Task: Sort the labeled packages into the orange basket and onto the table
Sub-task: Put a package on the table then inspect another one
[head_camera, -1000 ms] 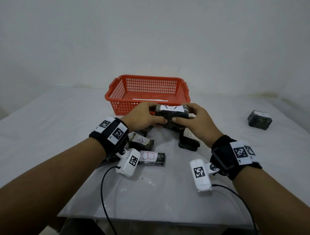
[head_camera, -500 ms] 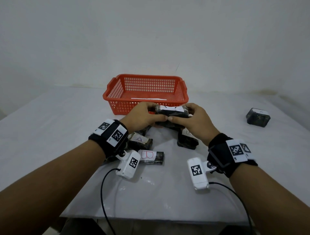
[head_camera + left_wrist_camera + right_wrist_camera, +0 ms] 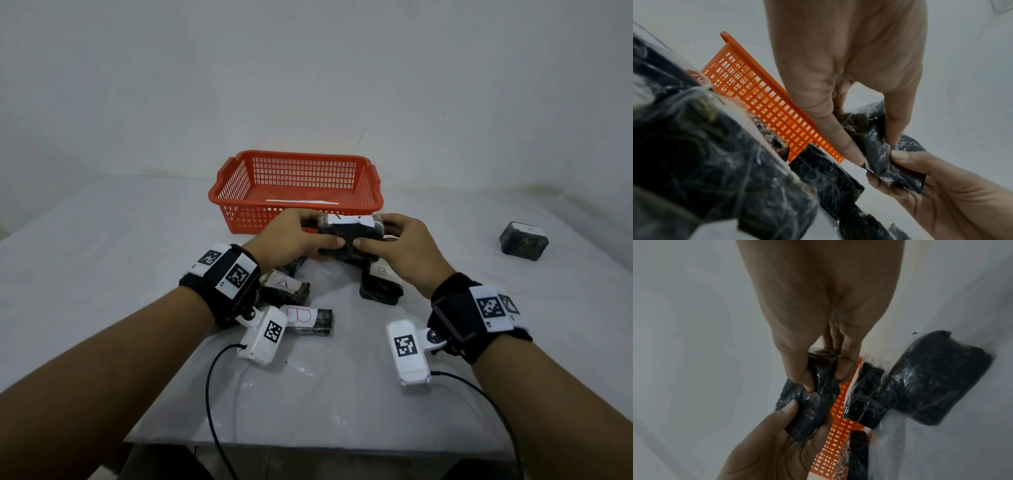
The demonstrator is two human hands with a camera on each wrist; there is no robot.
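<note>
Both hands hold one dark plastic-wrapped package (image 3: 349, 234) with a white label on top, just in front of the orange basket (image 3: 236, 186). My left hand (image 3: 294, 236) grips its left end and my right hand (image 3: 402, 243) its right end, thumbs meeting on the near side. The wrist views show the same package (image 3: 885, 146) (image 3: 809, 404) pinched between thumbs and fingers. The label's letter is hidden. On the table lie a package marked A (image 3: 284, 287), one marked B in red (image 3: 305, 317) and another marked B (image 3: 380, 286).
A lone dark package (image 3: 523, 241) sits at the far right of the white table (image 3: 102, 257). A white strip lies inside the basket (image 3: 301, 202). Wrist camera cables trail over the table's near edge. More packages lie under my left wrist.
The held package has stayed between both hands in front of the basket, rising only slightly toward it. Nothing was let go or picked up.
</note>
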